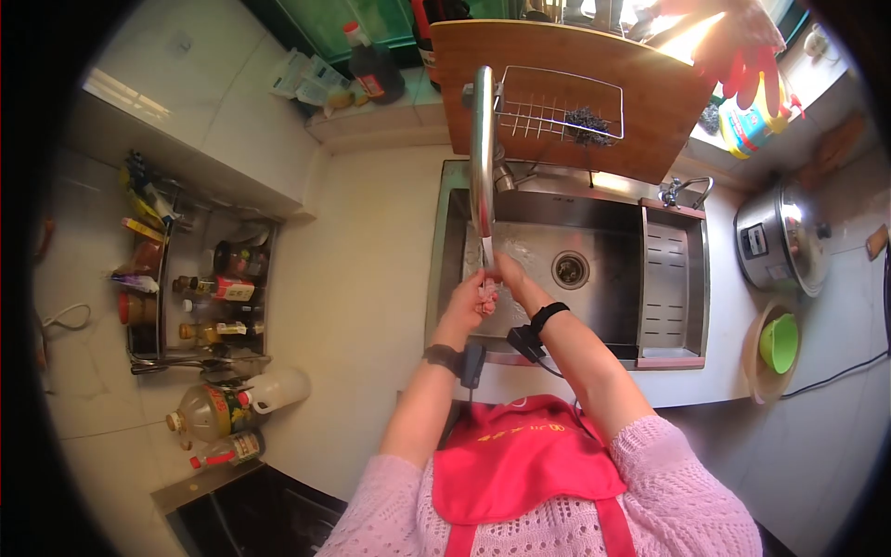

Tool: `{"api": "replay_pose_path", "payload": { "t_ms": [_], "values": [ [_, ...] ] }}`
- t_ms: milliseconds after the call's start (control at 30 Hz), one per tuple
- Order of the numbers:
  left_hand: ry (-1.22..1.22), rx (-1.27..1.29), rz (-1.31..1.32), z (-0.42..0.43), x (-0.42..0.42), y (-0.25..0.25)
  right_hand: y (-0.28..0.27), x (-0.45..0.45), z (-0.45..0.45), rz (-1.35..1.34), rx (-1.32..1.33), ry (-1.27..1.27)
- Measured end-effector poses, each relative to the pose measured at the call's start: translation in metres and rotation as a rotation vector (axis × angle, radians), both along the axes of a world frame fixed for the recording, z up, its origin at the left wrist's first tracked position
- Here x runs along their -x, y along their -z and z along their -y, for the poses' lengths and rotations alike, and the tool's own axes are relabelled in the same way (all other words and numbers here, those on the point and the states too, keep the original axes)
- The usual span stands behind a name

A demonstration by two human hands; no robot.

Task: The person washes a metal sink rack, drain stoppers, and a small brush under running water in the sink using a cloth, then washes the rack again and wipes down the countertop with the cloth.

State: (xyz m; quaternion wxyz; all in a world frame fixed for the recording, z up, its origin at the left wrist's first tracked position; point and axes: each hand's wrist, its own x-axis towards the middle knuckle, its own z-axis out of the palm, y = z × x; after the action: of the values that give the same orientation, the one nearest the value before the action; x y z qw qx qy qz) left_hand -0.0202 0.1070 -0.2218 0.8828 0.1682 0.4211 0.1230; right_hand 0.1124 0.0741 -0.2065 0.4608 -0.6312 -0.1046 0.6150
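Both hands are close together under the curved metal faucet point(484, 153), above the left part of the stainless steel sink point(594, 320). Water runs from the spout and spreads over the sink floor. My left hand point(469, 295) is closed, with a pinkish lump at its fingers; whether that is a piece of food or the fingertips, I cannot make out. Beside it, my right hand point(506, 269) reaches in at the stream, its fingers mostly hidden behind the spout and the water. The round drain point(570, 270) lies to the right of the hands.
A wire rack point(557, 111) with a dark scourer hangs before a wooden board point(650, 102) behind the sink. On the right stand a rice cooker point(775, 239) and a green bowl point(780, 343). Bottles point(213, 413) and a seasoning rack point(200, 297) line the left wall.
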Motion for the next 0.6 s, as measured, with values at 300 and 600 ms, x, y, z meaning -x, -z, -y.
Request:
{"api": "replay_pose_path", "payload": {
  "t_ms": [300, 600],
  "values": [
    [-0.268, 0.032, -0.272, 0.008, 0.003, -0.012, 0.032, 0.011, -0.022, -0.374, -0.131, 0.319],
    [-0.198, 0.206, -0.144, 0.005, 0.018, 0.009, 0.081, 0.022, -0.055, 0.739, -0.115, -0.095]
  ]
}}
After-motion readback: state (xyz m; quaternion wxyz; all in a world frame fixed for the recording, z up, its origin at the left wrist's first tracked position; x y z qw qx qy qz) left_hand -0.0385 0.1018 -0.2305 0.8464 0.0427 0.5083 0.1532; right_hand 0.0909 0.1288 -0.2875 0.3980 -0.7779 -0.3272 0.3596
